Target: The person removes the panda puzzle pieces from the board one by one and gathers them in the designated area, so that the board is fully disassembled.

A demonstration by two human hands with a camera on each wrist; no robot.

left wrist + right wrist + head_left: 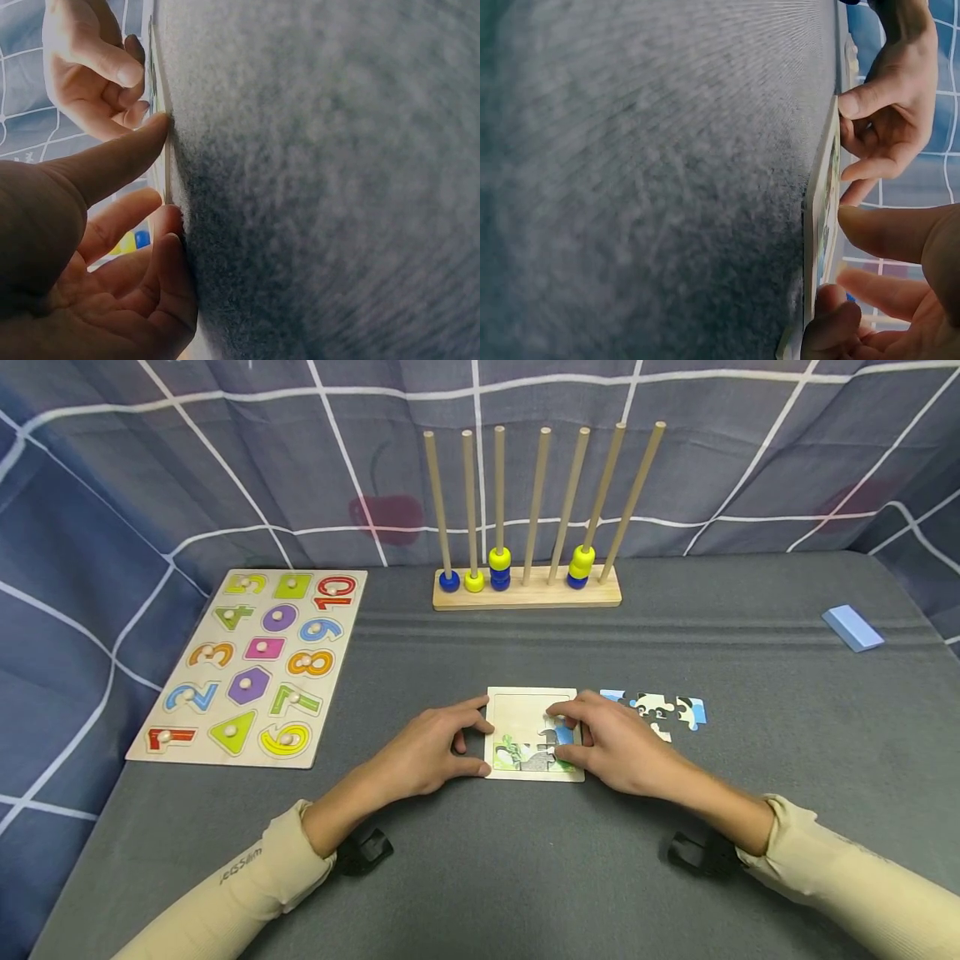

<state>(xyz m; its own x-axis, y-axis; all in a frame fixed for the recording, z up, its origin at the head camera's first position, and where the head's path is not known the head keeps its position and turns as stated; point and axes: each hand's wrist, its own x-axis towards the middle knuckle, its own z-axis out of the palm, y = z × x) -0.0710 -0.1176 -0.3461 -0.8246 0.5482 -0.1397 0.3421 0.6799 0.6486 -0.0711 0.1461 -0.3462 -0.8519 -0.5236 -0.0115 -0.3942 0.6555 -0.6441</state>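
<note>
Two hands [431, 750] [622, 745], fingers [468, 766] apart, against puzzle board [517, 712]

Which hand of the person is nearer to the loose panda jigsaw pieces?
Right. The right hand is over the right side of the wooden puzzle tray, just beside the loose panda jigsaw pieces. The left hand is at the tray's left edge, across the tray from them.
</note>
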